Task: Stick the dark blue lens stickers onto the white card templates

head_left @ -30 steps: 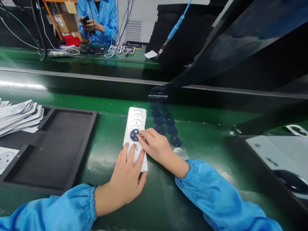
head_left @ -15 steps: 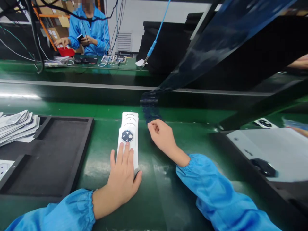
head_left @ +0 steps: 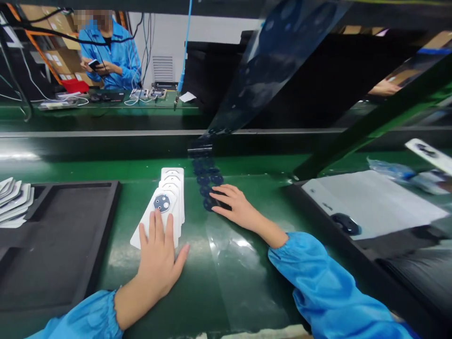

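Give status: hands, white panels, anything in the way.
Left hand flat on top white panel, panel askew over others. Right hand at dark discs on clear film, contact unclear. Black tray left of panels, apart from both hands.

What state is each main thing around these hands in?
left hand: open, fingers on the top panel
right hand: fingers apart at the film strip; contact unclear
top panel: angled, dark disc on its face
lower panels: stacked, staggered
film strip: sloping to the bench, bearing dark discs
left tray: lying flat
panel pile: loosely fanned
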Available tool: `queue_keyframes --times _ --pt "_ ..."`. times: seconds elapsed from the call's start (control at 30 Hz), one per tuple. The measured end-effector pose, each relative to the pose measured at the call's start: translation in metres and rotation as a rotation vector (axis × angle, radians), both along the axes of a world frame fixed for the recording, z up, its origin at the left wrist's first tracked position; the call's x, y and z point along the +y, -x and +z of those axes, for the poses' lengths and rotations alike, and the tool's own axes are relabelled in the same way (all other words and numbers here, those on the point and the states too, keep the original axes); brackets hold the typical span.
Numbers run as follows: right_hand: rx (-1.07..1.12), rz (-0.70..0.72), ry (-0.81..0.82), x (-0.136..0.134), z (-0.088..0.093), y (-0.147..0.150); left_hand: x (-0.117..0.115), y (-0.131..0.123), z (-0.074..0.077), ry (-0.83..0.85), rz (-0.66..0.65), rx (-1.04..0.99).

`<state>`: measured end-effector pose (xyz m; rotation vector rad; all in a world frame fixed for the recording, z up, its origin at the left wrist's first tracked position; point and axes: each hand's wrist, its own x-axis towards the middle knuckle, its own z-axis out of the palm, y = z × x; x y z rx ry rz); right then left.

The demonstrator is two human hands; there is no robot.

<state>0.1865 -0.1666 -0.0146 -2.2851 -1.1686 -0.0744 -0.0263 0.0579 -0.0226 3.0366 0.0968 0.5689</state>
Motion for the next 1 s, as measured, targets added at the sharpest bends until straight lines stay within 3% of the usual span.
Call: queue_keyframes --times 0.1,0.2,0.37,0.63,0.83,0.93,1.0 --pt "-0.100 0.042 0.127 0.008 -0.004 0.005 0.009 -0.003 -0.003 0.030 0.081 0.004" --pt "-0.161 0.039 0.149 0.011 -0.002 0.007 0.019 -0.008 0.001 0.042 0.164 0.029" --pt "-0.161 0.017 0.112 0.011 -0.001 0.008 0.032 -0.016 0.017 0.050 0.291 0.098" --pt "-0.163 -0.070 0.087 0.015 -0.007 0.010 0.042 -0.019 0.040 -0.051 0.378 0.002" --pt "-0.176 -0.114 0.083 0.018 -0.006 0.016 0.055 -0.022 0.036 -0.143 0.540 0.075" --pt "-0.171 -0.107 0.064 0.021 -0.005 0.019 0.055 -0.025 0.034 -0.154 0.511 0.023" --pt "-0.164 -0.103 0.054 0.022 -0.002 0.020 0.050 -0.026 0.035 -0.151 0.415 -0.008"
